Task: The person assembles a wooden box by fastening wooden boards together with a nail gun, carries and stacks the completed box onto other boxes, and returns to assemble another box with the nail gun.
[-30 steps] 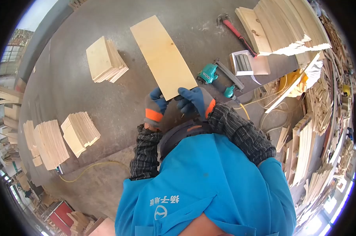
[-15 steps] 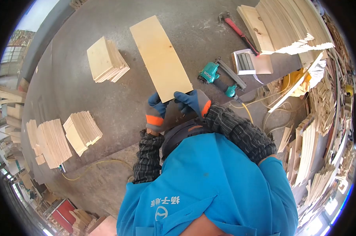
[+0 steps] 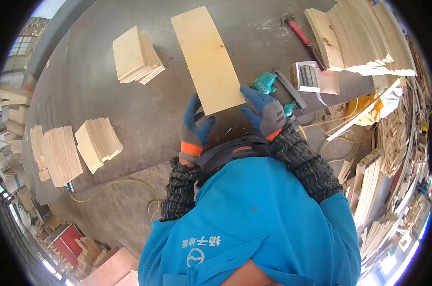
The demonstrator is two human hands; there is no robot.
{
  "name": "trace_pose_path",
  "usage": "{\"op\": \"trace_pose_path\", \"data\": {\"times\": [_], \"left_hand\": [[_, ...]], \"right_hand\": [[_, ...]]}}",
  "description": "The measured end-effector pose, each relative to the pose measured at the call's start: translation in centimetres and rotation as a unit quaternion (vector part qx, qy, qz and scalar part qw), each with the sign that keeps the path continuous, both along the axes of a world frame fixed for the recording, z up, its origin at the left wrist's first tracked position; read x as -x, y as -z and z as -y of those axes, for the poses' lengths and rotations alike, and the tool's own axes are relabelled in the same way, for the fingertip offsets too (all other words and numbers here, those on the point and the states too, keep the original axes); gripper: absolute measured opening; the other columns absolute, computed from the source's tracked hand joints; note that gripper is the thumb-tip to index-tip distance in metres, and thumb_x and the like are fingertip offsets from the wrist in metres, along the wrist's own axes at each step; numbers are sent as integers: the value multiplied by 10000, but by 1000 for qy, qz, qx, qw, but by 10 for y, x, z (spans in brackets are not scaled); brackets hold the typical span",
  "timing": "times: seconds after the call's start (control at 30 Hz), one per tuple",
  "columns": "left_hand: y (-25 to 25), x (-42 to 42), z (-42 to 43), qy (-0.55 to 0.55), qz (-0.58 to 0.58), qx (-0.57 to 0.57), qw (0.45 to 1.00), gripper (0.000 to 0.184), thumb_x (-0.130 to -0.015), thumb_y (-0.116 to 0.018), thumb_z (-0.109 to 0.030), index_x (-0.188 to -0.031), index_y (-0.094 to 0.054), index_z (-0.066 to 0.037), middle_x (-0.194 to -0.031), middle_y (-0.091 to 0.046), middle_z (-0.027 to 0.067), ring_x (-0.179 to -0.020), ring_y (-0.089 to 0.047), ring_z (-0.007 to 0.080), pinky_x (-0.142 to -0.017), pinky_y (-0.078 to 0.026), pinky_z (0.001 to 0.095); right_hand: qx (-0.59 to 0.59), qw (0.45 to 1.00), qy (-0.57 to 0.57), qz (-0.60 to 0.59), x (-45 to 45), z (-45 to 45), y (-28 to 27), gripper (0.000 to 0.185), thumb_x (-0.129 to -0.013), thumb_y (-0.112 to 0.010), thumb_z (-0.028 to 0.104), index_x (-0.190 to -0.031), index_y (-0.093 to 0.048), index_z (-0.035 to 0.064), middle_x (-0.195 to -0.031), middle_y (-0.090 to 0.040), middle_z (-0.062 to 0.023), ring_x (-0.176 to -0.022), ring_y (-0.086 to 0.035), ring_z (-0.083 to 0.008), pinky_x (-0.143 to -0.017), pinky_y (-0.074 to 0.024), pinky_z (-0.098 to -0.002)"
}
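Note:
A pale wooden board lies on the grey table in front of me, a seam line crossing it and parting it from a second pale panel section beyond. Whether these overlap or meet end to end I cannot tell. My left hand, in a blue and grey glove, is at the board's near left corner, thumb and fingers spread. At the near right corner is my right hand, gloved alike, fingers apart, tips close to the edge. Beside it lies a teal nail gun, partly hidden by that hand.
A red-handled hammer and an open box of staples or nails lie right, near stacked long boards. Small-board stacks stand left: one far, others nearer. A yellow hose runs along the table's near edge.
Both hands have come apart from their grip on the board's near end and opened at its corners. A crosswise seam now shows on the board. The view has shifted slightly.

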State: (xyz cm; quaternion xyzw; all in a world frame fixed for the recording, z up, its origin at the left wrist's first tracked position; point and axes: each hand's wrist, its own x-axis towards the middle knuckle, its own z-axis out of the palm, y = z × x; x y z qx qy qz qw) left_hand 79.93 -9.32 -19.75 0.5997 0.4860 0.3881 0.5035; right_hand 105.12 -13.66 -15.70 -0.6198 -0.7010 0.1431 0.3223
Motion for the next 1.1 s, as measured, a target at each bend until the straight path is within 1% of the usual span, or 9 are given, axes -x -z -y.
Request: {"op": "trace_pose_path", "data": {"times": [0.03, 0.13, 0.27, 0.4, 0.53, 0.7, 0.83, 1.0, 1.1], "left_hand": [[-4, 2, 3, -12, -37, -56, 998, 642, -956, -756, -116, -1536, -498, -26, -1376, -680, 167, -1189, -696, 260, -958, -571, 394], [-23, 6, 5, 4, -64, -41, 997, 603, -938, -763, -98, -1501, -556, -39, -1366, -691, 184, -1233, -687, 310, -991, -569, 416], [1, 11, 3, 1, -120, -103, 987, 446, -946, -765, -90, -1376, -668, -23, -1331, -717, 184, -1208, -702, 294, -980, -578, 395], [-7, 9, 4, 2, -143, -147, 979, 367, -942, -769, -40, -1304, -716, -7, -1272, -743, 195, -1130, -733, 280, -950, -591, 361], [6, 11, 2, 3, -113, -182, 977, 361, -892, -789, -39, -1251, -751, -59, -1150, -774, 198, -1024, -771, 343, -871, -616, 374], [6, 14, 1, 12, -137, -180, 974, 356, -872, -801, -27, -1225, -762, -60, -1146, -776, 199, -1011, -776, 331, -867, -617, 372], [-3, 10, 5, 2, -144, -174, 974, 339, -881, -783, -6, -1218, -764, -27, -1165, -777, 195, -1052, -766, 307, -911, -603, 370], [-12, 9, 9, 5, -170, -217, 961, 313, -891, -776, -22, -1203, -774, -37, -1131, -784, 188, -1005, -775, 307, -869, -611, 368], [-23, 6, 12, -3, -198, -228, 953, 290, -910, -780, -69, -1200, -776, -73, -1110, -783, 169, -962, -774, 325, -835, -619, 378]], "right_hand": [[-4, 1000, -6, 1, 1, -2, 0, 476, -944, -741, 193, -1392, -621, 87, -1229, -721, -208, -996, -733, -397, -825, -610, -475], [-11, 1000, -27, 6, 2, -5, 2, 461, -943, -720, 146, -1388, -624, 70, -1212, -730, -207, -1003, -731, -406, -835, -612, -477], [-26, 997, -63, 27, -2, -7, 8, 473, -911, -703, 71, -1378, -628, 44, -1200, -733, -214, -1006, -735, -402, -830, -614, -469], [-77, 991, -95, 52, -7, -11, 9, 477, -892, -670, 19, -1367, -637, 36, -1169, -739, -214, -985, -742, -389, -808, -614, -458], [-31, 990, -123, 58, -14, -10, 9, 473, -912, -631, 22, -1384, -627, 38, -1127, -744, -209, -938, -744, -375, -758, -608, -447], [-35, 984, -154, 80, -25, -18, 18, 484, -927, -612, 50, -1411, -609, 52, -1086, -749, -205, -879, -741, -359, -708, -599, -429], [4, 986, -146, 81, -26, -15, 20, 462, -932, -614, 66, -1394, -631, 68, -1063, -754, -212, -867, -742, -377, -723, -600, -446], [8, 987, -157, 21, -26, -15, 22, 414, -955, -614, 80, -1367, -654, 64, -1082, -752, -227, -914, -744, -402, -766, -603, -467], [7, 989, -136, 49, -23, -17, 16, 355, -924, -743, 48, -1277, -708, 73, -1045, -763, -189, -914, -748, -364, -750, -606, -427]]}}
